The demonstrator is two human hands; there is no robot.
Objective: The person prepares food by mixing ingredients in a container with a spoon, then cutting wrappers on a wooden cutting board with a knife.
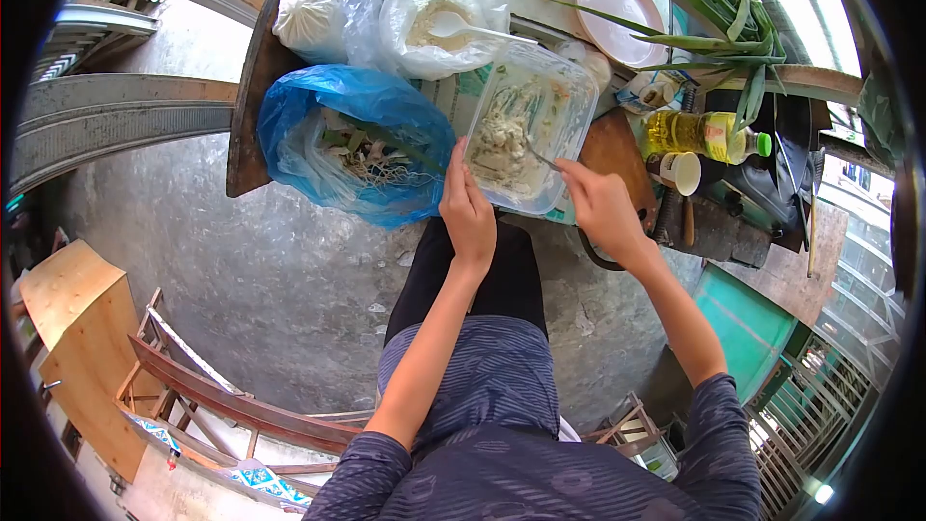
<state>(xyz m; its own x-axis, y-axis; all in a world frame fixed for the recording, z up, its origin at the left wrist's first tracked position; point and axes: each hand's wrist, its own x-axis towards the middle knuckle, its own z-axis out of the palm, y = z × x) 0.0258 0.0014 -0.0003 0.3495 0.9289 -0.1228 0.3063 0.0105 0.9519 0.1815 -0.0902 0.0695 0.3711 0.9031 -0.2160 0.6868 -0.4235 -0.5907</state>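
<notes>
A clear plastic container (576, 87) holds a pale, lumpy mixture (505, 140) with green bits. My left hand (469, 210) rests against the container's near left side, its fingers stretched along the wall. In my right hand (606, 207) is a metal utensil (542, 159), whose far end dips into the mixture. Left of the container sits an open blue plastic bag (318, 174) with roots and green scraps (371, 156) inside. Beyond it, a white plastic bag (400, 14) of pale powder has a white spoon (463, 27) in it.
A tied white bag (309, 19) stands at the back left. Rightward are a pink plate (620, 17), long green leaves (738, 10), an oil bottle (704, 135), a paper cup (683, 174) and a brown board (615, 159). Concrete floor (270, 270) lies below.
</notes>
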